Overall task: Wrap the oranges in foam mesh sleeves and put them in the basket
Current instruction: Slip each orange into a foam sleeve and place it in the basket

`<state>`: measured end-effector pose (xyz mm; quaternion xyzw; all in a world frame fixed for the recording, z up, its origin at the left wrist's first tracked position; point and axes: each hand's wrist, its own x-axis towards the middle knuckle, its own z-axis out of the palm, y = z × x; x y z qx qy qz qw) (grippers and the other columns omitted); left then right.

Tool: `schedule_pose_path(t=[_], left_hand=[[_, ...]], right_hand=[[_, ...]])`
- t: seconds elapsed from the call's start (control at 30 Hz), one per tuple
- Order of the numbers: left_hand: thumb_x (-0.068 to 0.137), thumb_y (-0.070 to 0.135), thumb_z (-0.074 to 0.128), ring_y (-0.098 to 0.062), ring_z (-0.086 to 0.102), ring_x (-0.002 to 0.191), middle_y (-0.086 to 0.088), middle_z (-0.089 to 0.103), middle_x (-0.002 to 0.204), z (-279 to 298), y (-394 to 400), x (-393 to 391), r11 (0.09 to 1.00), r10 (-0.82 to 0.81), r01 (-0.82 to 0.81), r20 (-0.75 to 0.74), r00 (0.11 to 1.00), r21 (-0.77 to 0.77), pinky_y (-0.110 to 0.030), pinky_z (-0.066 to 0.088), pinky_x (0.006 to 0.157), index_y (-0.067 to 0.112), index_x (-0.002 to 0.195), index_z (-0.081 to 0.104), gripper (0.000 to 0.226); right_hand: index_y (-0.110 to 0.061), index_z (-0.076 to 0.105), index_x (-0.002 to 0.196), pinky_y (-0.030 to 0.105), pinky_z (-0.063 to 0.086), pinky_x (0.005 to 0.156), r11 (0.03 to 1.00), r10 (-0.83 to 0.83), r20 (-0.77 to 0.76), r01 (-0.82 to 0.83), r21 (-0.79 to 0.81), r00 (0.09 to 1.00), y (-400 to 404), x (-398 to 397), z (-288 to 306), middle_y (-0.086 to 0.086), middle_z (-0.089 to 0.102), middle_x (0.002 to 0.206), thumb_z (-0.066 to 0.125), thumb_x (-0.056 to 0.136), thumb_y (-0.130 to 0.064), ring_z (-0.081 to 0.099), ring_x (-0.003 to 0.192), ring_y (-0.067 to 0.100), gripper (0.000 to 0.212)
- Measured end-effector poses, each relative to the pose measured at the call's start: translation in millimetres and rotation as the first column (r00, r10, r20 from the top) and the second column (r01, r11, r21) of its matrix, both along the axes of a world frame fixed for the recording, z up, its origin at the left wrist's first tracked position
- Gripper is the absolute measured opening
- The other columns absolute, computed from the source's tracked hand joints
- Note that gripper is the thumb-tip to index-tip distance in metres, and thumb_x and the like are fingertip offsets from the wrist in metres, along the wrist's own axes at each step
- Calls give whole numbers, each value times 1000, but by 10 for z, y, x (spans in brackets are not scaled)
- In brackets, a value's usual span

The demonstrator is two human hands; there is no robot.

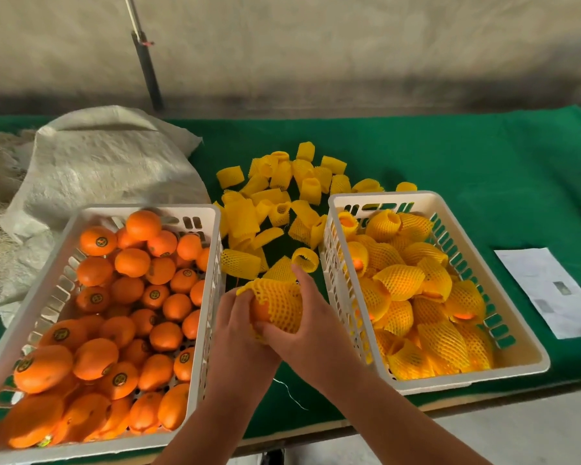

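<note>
Yellow foam mesh covers most of the orange (261,312) you hold between the two baskets, just above the green cloth (484,156). Your left hand (237,322) curls its fingers round the bare near-left side of the fruit, while your right hand (307,317) wraps round the foam mesh sleeve (279,303) from the right, thumb pointing up toward the far side. Both hands are clamped on the same bundle (only a small patch of orange peel shows between them).

To your left, the white basket (212,209) is heaped with unwrapped oranges (128,290), many bearing round dark stickers. To your right, the second basket (450,380) holds wrapped oranges (416,297), packed close together. Between and beyond the baskets lies a loose pile of empty sleeves (275,196). A pale woven sack (108,156) slumps at the far left, and a sheet of paper (551,290) lies flat at the right.
</note>
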<state>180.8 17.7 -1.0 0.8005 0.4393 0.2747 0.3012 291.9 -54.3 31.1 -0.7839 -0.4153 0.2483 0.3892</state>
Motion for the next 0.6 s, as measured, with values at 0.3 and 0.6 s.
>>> schedule_pose_path(t=[0.3,0.6], left_hand=[[69,41,93,-18,55,116,-1,40,139,-113,165,-122,996,-93,94,-128,987,6,-26,53,86,14,142,45,91],[81,35,70,2,53,129,24,49,144,-95,336,-213,925,22,129,391,920,-357,-33,62,83,42,117,63,38]], right_hand=[[-47,12,157,5,31,88,987,-147,80,151,-48,986,305,-67,-235,-15,39,154,76,78,-70,34,124,-2,104],[-48,17,156,-8,30,72,989,-143,90,147,-33,986,179,318,-279,-22,35,148,76,83,-63,31,125,-9,95]])
